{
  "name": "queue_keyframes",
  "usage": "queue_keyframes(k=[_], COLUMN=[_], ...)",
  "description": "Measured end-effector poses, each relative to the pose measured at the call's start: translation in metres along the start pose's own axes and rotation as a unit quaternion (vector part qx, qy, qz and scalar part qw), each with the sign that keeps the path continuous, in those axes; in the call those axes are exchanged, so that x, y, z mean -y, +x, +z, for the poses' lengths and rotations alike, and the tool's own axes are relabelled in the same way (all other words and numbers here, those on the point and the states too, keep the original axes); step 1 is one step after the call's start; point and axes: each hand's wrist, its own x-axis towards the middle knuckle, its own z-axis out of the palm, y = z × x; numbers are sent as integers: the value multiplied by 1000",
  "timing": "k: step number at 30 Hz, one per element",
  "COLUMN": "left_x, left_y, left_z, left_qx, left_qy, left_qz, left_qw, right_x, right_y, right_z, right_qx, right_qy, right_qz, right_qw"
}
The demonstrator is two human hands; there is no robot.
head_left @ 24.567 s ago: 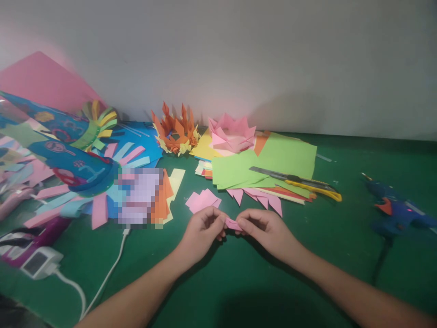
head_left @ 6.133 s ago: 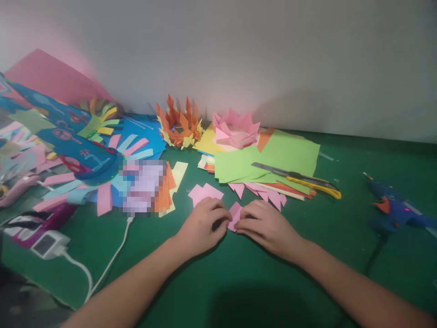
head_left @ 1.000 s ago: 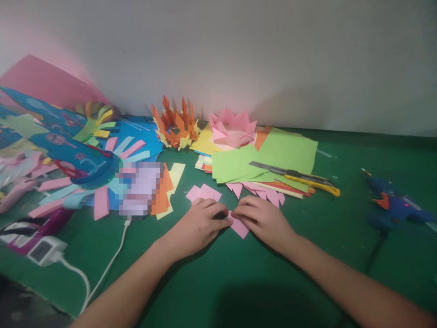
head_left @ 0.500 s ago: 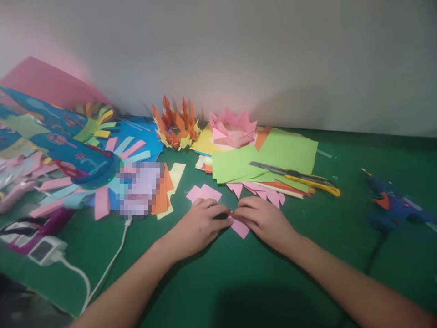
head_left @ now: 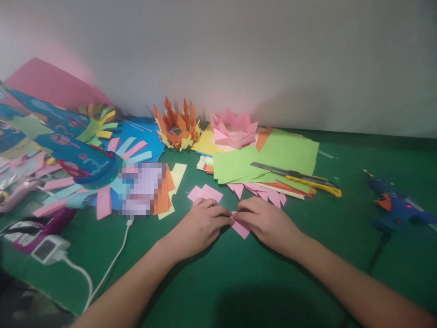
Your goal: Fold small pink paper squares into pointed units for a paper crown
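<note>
Both my hands meet over a small piece of pink paper (head_left: 241,228) on the green table. My left hand (head_left: 206,223) pinches its upper left edge, with the fingertips closed on it. From the other side, my right hand (head_left: 268,223) presses its fingers together on the same paper; most of the upper part is hidden beneath the fingers. Just beyond my left hand lie more pink paper squares (head_left: 205,193). Folded pink paper pieces (head_left: 273,196) lie behind my right hand.
Behind are an orange paper crown (head_left: 177,125), a pink paper crown (head_left: 235,128) and green paper sheets (head_left: 293,152) with a yellow utility knife (head_left: 314,181) on top. At right lies a blue glue gun (head_left: 398,205). A white charger (head_left: 51,249) and cable are at left.
The whole view has shifted very slightly. My hands stay on the pink paper, and the fingertips have barely moved.
</note>
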Motion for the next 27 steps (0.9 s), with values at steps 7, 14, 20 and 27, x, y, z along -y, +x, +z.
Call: queue_keyframes(k=[7,14,20,27], left_x=[-3,-4,-6,-5], left_y=[1,2,2,1], left_z=[-2,-2,-3,1], left_qx=[8,12,26,21], left_qy=[-11,-6,3,37], left_qz=[-9,-15,-33,-19], left_qw=[1000,1000,999,999], right_x=[-2,0,2,3], right_y=[-3,-3,-3,-6], right_z=[-5,-2,-1,1], right_qx=[12,11,-18,-54], right_qy=[56,4,-47,21], right_qz=[13,-6,-8,76], right_qw=[998,1000,999,995])
